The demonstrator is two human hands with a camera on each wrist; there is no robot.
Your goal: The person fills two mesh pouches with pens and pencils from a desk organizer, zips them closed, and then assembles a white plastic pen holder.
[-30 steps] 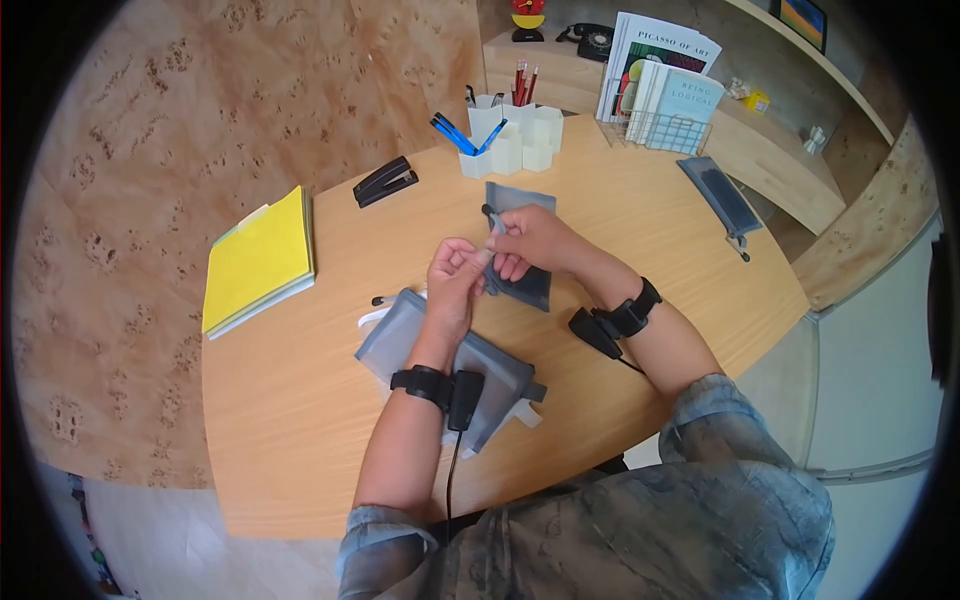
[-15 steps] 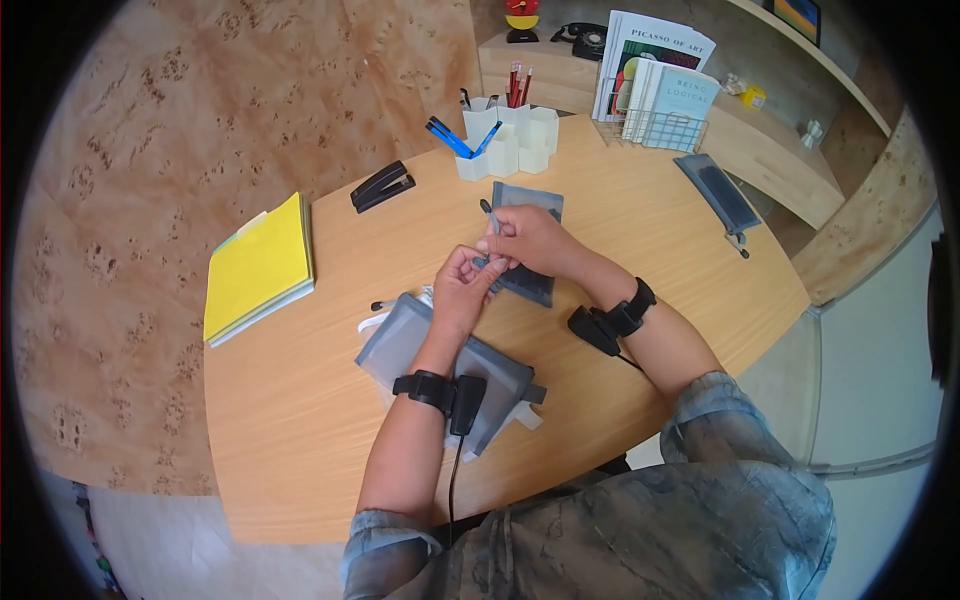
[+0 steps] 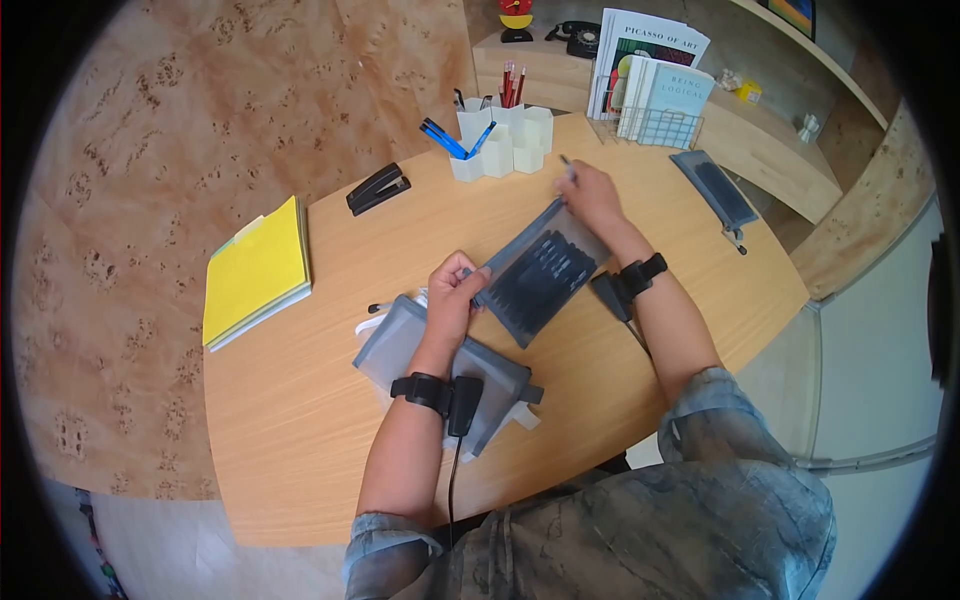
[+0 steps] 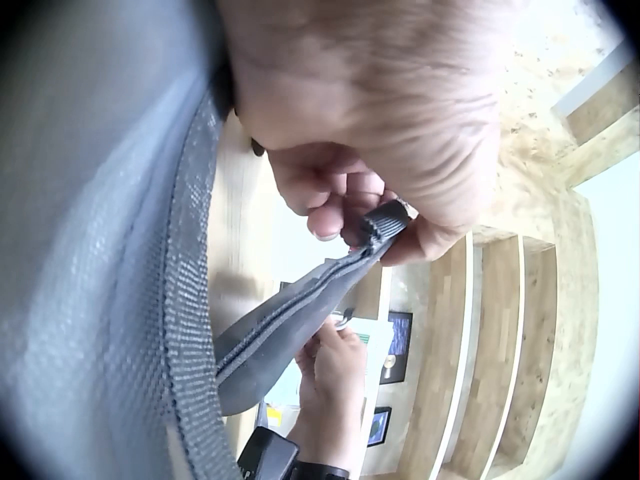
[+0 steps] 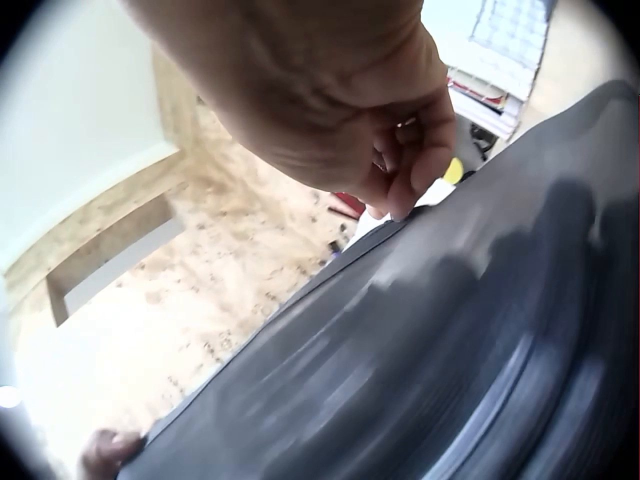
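Between the two hands a grey mesh zipper pouch (image 3: 545,280) is stretched out above the table, with several dark, slim sticks showing through it. My left hand (image 3: 452,295) pinches the near-left end of its zipper edge; in the left wrist view the thumb and fingers grip a folded grey tab (image 4: 385,222). At the far end of that edge, my right hand (image 3: 594,198) pinches the zipper pull, whose tip pokes out past the fingers. The right wrist view shows the zipper edge running straight and closed between the hands. Larger grey pouches (image 3: 388,348) lie under my left forearm.
Another filled grey pouch (image 3: 715,188) lies at the table's right edge. Toward the back stand a white pen holder (image 3: 500,150) and a wire book rack (image 3: 665,128). A black stapler (image 3: 378,190) and yellow folders (image 3: 258,270) are on the left.
The hands, earlier together at the pouch's zipper end, have moved apart. My right hand went right and away along the edge, and the pouch was raised and turned between the hands.
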